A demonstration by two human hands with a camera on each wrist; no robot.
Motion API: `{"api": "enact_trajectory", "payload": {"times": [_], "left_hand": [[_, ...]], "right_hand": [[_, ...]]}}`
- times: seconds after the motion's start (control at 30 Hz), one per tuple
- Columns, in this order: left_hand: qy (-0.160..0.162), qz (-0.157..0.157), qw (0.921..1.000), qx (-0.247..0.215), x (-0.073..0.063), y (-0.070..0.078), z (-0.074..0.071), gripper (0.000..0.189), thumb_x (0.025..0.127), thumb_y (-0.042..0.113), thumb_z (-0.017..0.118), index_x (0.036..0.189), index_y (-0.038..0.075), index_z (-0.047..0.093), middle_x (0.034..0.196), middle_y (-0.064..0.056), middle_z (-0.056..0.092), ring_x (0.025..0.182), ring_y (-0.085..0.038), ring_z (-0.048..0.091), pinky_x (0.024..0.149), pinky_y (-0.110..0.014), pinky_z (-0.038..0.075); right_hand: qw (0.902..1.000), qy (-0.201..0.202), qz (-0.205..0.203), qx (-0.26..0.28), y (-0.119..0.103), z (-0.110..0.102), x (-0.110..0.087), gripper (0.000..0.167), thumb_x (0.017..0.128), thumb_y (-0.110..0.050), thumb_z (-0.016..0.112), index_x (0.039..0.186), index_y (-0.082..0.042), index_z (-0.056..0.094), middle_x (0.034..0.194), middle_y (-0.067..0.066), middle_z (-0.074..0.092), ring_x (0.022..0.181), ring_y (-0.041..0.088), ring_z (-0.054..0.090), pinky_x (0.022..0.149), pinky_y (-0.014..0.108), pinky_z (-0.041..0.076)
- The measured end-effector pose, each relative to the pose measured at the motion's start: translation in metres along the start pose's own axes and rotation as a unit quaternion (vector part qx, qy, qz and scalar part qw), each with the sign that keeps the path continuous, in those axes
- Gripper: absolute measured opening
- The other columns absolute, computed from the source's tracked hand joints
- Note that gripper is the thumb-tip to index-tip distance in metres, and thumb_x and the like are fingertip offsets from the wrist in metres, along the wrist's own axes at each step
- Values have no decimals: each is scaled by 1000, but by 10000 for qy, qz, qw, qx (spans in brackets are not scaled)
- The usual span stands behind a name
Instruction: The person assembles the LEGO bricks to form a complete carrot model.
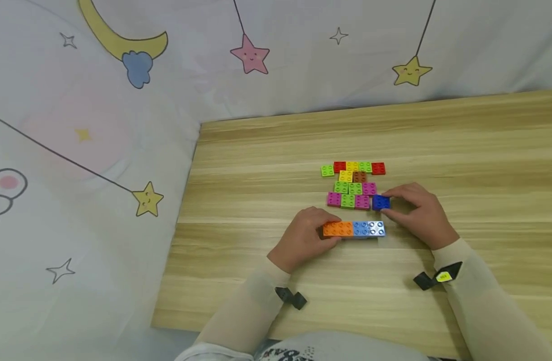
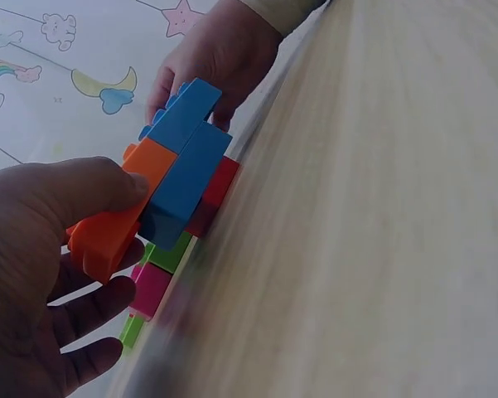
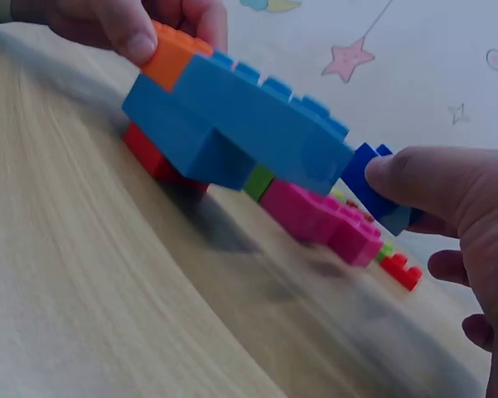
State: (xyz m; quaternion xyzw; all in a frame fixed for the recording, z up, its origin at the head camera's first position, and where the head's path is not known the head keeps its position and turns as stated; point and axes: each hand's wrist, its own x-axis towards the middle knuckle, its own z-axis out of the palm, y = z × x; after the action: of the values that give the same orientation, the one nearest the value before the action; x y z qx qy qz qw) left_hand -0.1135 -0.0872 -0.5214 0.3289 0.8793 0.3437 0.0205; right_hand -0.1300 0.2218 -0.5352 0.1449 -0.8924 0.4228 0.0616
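Evidently, the step in hand is a brick-joining one: a part-built stack is being steadied on one side while a single brick is handled on the other. The left hand (image 1: 305, 238) grips the stack by its orange brick (image 1: 332, 229), thumb on the near side. End to end with that brick lies a long blue brick (image 1: 361, 228); beneath the two, the left wrist view shows a lower blue brick (image 2: 186, 186) with a red brick (image 2: 214, 199) under it. The long blue brick's right end overhangs, with a gap below it.

The right hand (image 1: 422, 215) pinches a dark blue brick (image 1: 381, 202) between thumb and fingers. Seen from the head, this brick is just beside the right-hand pink brick (image 1: 362, 202) of the nearest row of loose bricks, beyond the stack's right end. Whether it rests on the counter (image 1: 239, 200) is hard to tell.

As a judgement, the next move calls for the dark blue brick to be carried to the stack, turned level and lined up stud to socket before any pressing. The left grip would need to hold firm, since pushing on the overhanging end could tip the stack.
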Motion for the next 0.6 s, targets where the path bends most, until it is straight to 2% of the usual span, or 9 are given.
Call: {"api": "enact_trajectory", "payload": {"times": [0.1, 0.33, 0.6], "left_hand": [[2, -47, 10000, 4, 1, -1, 0, 35, 87, 29, 85, 119, 16, 76, 109, 9, 74, 96, -3, 58, 90, -20, 47], [33, -153, 9999, -36, 1, -3, -2, 35, 87, 28, 85, 119, 16, 76, 109, 8, 74, 97, -5, 59, 92, -22, 48], [29, -205, 9998, -85, 1, -3, -3, 35, 87, 27, 85, 119, 15, 76, 108, 8, 73, 96, -5, 57, 90, -20, 47]], "right_hand": [[9995, 71, -283, 151, -7, -4, -10, 36, 78, -4, 90, 110, -18, 80, 112, -2, 73, 108, 7, 56, 95, 9, 37], [9927, 7, -1157, 334, -20, -5, -22, 40, 70, 3, 92, 104, -15, 82, 110, -8, 71, 107, 6, 58, 95, 10, 41], [9866, 54, -1520, 585, -23, -3, -24, 45, 67, 5, 93, 106, -16, 82, 111, -4, 74, 107, 9, 61, 98, 12, 41]]}}
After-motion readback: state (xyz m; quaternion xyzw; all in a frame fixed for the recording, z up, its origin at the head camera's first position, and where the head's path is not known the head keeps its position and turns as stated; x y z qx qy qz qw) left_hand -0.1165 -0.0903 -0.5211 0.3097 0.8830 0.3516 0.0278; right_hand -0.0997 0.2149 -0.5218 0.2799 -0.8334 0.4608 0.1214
